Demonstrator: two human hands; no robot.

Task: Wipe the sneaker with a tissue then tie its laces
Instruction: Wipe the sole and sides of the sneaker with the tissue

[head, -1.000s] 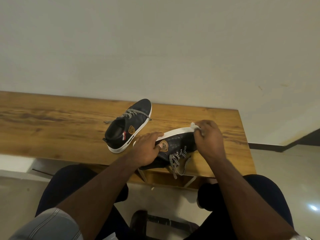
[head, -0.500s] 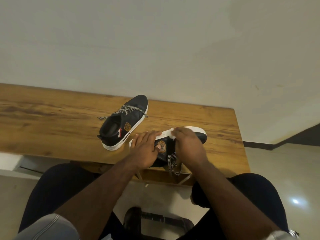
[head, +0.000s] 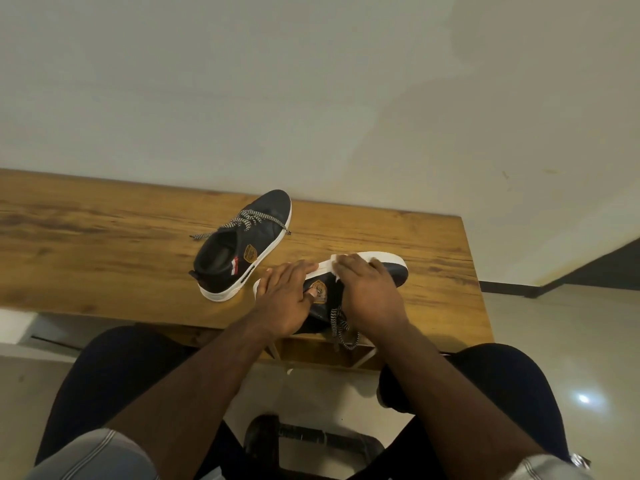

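A dark sneaker [head: 394, 270] with a white sole lies tipped on its side at the table's near edge, sole facing away from me. Its speckled laces [head: 341, 329] hang loose over the edge. My left hand [head: 285, 299] holds its heel end, fingers over the sole and thumb on the side by the gold badge. My right hand [head: 369, 289] presses down on the sole's rim at mid-shoe; a bit of white tissue [head: 334, 259] peeks out at its fingertips, mostly hidden.
A second matching sneaker [head: 242, 247] stands upright on the wooden table [head: 104, 244] to the left, laces untied. A wall rises right behind the table. My knees sit under the near edge, a dark stool base below.
My right hand has slid left along the white sole from the toe end toward the middle. The left hand keeps its hold on the heel. The view shifted slightly.
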